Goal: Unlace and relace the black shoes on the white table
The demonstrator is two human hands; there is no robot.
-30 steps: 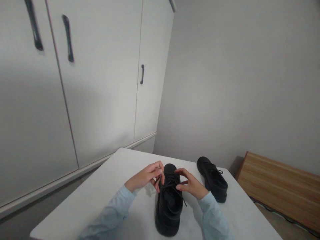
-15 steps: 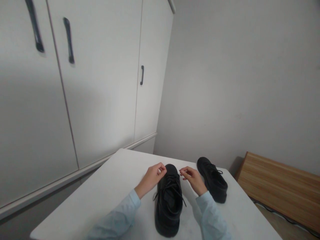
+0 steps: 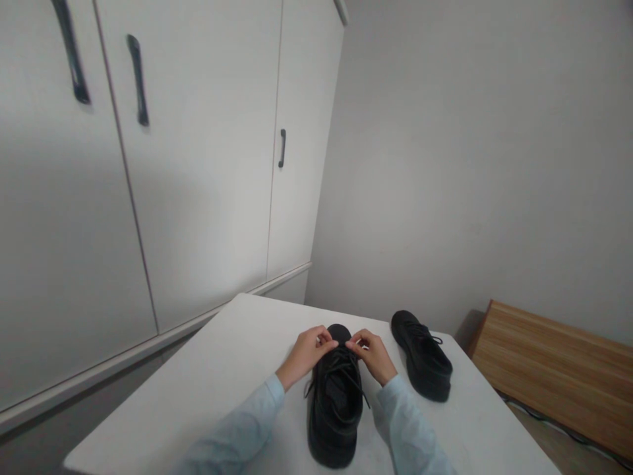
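Lower centre of frame: left hand (image 3: 307, 351), right hand (image 3: 374, 355) came inward, seem pinching laces (image 3: 341, 360) of black shoe (image 3: 335, 398); work now at front.

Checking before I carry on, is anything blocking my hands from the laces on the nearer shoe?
Nothing visible: the left hand and right hand are both at the toe end of the laces. The other shoe stands aside, to the right.

Black shoe (image 3: 337, 402), low-cut, upright on its sole on the white table (image 3: 222, 369); toe points away from the wearer, heel nearest. Black laces (image 3: 341, 359) threaded at the front, loose ends trailing over both sides.
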